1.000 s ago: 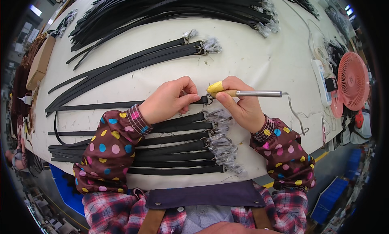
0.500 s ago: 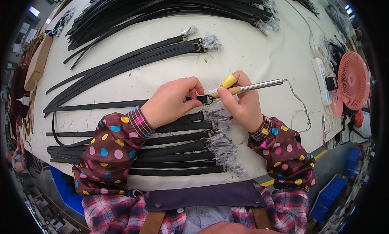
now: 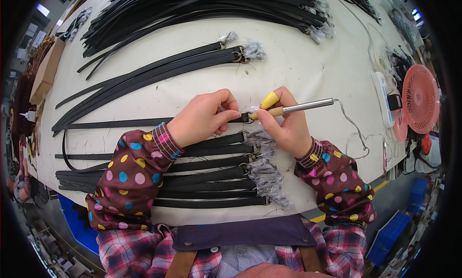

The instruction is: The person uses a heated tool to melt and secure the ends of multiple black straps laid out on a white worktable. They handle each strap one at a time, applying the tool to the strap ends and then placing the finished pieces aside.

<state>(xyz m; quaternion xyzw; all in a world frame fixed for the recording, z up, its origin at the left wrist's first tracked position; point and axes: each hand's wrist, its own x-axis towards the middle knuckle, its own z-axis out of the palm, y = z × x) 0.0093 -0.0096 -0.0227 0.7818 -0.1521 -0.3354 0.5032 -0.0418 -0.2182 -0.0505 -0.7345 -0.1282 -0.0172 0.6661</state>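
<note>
A black belt [image 3: 120, 124] lies across the table, its metal buckle [image 3: 248, 117] between my hands. My left hand [image 3: 202, 115] rests over the belt near that buckle. Its thumb and index finger are pinched together; what is between the tips is too small to make out. My right hand [image 3: 288, 126], with a yellow cover on one finger, grips a soldering iron [image 3: 308, 105] by its wooden grip. The iron's metal barrel and cord point right, and its front end meets the buckle area, where the tip is hidden. Below, several black belts [image 3: 211, 195] lie side by side, buckles wrapped in clear plastic [image 3: 267, 177].
Further back lie a few belts [image 3: 159, 78] and a large heap of black belts [image 3: 202, 11]. At the right are a white power strip [image 3: 382, 97], a pink fan [image 3: 420, 99] and the loose cord [image 3: 353, 121]. A cardboard box [image 3: 47, 73] stands at the far left.
My left thumb and index finger have come together beside the buckle and drawn back slightly. The soldering iron has shifted a little left and down with my right hand.
</note>
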